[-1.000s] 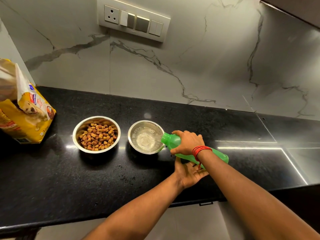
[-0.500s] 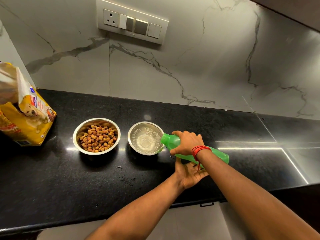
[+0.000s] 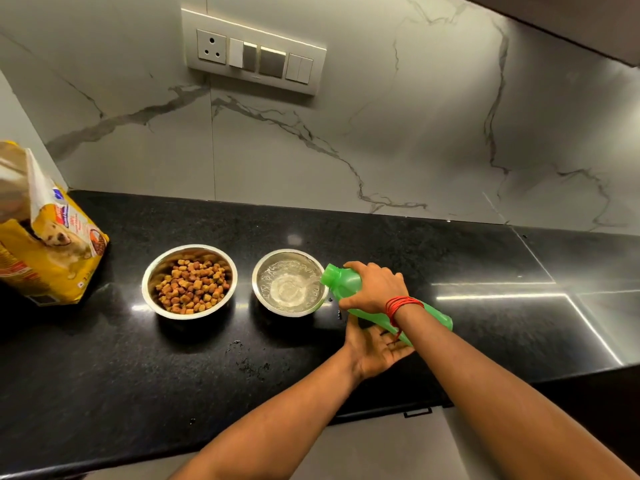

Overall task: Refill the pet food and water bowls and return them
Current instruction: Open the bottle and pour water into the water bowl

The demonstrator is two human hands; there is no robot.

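Two steel bowls stand side by side on the black counter (image 3: pixel 104 358). The left food bowl (image 3: pixel 189 281) holds brown kibble. The right water bowl (image 3: pixel 289 283) has water streaming into it. A green bottle (image 3: pixel 349 280) lies tilted with its mouth over that bowl's right rim. My right hand (image 3: pixel 374 288) grips the bottle from above, with a red thread around the wrist. My left hand (image 3: pixel 375 349) is palm up under the bottle's lower half, fingers spread, touching or nearly touching it.
A yellow pet food bag (image 3: pixel 45 244) stands open at the far left of the counter. Water drops (image 3: pixel 249 362) lie on the counter in front of the bowls. A switch panel (image 3: pixel 254 60) is on the marble wall behind. The counter's front edge runs below my forearms.
The bottle stays tilted and water keeps flowing into the right bowl. The hands hold the same places; only the view shifted slightly.
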